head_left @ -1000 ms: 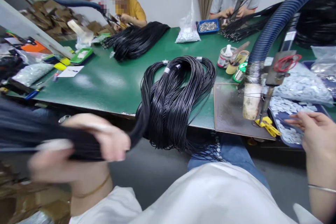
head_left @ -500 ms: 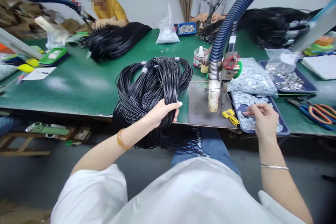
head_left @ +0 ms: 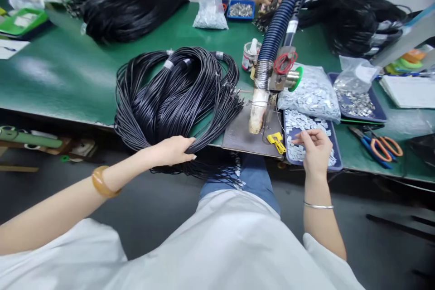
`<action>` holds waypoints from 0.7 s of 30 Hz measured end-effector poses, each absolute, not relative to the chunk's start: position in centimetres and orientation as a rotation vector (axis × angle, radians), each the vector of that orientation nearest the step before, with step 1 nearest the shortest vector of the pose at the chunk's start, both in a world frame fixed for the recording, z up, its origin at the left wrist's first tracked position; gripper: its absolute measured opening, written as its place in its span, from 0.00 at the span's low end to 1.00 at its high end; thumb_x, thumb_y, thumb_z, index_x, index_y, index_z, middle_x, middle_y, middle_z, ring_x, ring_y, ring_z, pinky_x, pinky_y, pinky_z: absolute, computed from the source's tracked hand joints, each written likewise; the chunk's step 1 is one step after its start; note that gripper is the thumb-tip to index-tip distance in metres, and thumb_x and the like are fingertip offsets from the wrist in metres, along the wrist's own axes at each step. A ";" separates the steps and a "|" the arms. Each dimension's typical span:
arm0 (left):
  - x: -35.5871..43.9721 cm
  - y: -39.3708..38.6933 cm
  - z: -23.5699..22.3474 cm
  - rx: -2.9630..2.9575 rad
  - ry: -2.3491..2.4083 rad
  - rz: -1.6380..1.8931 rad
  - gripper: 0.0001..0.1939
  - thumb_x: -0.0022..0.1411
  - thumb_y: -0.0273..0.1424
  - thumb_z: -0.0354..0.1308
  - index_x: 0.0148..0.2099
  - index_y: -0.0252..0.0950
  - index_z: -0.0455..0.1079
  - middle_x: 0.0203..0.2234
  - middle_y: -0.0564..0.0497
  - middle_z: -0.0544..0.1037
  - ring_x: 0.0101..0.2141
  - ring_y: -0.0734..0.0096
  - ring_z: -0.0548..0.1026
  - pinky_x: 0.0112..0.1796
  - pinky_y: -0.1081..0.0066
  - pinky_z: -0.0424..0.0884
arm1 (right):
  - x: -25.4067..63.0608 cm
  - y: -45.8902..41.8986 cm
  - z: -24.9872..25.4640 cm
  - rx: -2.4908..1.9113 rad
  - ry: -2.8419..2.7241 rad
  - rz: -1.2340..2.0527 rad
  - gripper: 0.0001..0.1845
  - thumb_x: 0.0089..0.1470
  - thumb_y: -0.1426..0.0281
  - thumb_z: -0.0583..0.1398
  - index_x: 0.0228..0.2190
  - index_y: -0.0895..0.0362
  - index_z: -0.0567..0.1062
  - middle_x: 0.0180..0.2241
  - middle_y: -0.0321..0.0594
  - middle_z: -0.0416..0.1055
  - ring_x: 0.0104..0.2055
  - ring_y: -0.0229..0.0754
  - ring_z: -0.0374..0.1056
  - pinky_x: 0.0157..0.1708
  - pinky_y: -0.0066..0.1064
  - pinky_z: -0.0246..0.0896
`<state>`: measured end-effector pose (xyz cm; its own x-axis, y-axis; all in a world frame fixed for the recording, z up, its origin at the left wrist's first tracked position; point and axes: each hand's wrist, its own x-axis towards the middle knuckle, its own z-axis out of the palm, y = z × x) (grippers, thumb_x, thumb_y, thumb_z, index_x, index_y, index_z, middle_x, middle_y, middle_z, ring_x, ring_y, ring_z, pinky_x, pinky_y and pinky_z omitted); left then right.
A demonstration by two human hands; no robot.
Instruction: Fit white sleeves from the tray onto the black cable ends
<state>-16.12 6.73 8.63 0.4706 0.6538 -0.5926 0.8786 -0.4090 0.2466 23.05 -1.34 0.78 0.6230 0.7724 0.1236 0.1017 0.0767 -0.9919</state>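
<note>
A big coil of thin black cables (head_left: pixel 163 95) lies over the table edge, bound in places with whitish tape. My left hand (head_left: pixel 175 150) is wrapped round a strand bundle at its near side. Their metal-tipped ends fan out toward a brown board (head_left: pixel 234 133). My right hand (head_left: pixel 316 147) hovers over a blue tray (head_left: pixel 335 163) full of small white plastic pieces (head_left: pixel 302 124). Its thumb and fingertips are pinched together; whatever may be between them is too small to make out. More cable ends with white pieces on them hang over my lap.
A ribbed hose (head_left: pixel 283 13) with a pale nozzle hangs above the board, beside a solder spool (head_left: pixel 294 79). Near it are a yellow clip (head_left: pixel 277 142), a bag of white pieces (head_left: pixel 311 93), a tray of metal parts (head_left: pixel 380 111) and pliers (head_left: pixel 370 145). Co-workers sit opposite.
My left hand has moved lower and left along the coil, and the cable ends now spread rightward over the board. The right hand stays above the tray, pinched. The view has shifted.
</note>
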 end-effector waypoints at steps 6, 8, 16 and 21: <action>-18.6 5.9 8.3 2.531 1.390 -0.722 0.18 0.67 0.37 0.52 0.54 0.34 0.68 0.38 0.40 0.82 0.40 0.51 0.81 0.39 0.65 0.71 | 22.9 -1.4 0.8 -1.401 -0.827 0.603 0.19 0.44 0.56 0.70 0.26 0.55 0.72 0.23 0.31 0.75 0.22 0.36 0.73 0.29 0.31 0.73; -18.2 5.2 7.9 2.608 1.445 -0.706 0.17 0.69 0.37 0.49 0.52 0.32 0.68 0.38 0.39 0.81 0.40 0.50 0.81 0.38 0.63 0.71 | 22.9 -1.4 0.8 -1.393 -0.846 0.592 0.19 0.45 0.55 0.70 0.27 0.55 0.72 0.23 0.31 0.75 0.23 0.37 0.73 0.31 0.33 0.74; -12.5 5.2 5.9 2.779 1.561 -0.261 0.25 0.65 0.39 0.53 0.58 0.27 0.62 0.50 0.35 0.74 0.50 0.48 0.74 0.45 0.62 0.70 | 22.3 -2.8 3.0 -1.461 -1.022 0.553 0.12 0.50 0.60 0.67 0.29 0.54 0.72 0.24 0.34 0.76 0.19 0.37 0.71 0.24 0.30 0.68; -9.8 8.8 6.0 2.454 1.591 -0.217 0.27 0.58 0.40 0.60 0.55 0.30 0.65 0.35 0.44 0.79 0.40 0.53 0.78 0.41 0.65 0.68 | 22.1 -6.7 6.0 -1.455 -1.194 0.088 0.07 0.50 0.63 0.67 0.27 0.52 0.76 0.19 0.31 0.71 0.16 0.36 0.63 0.17 0.30 0.55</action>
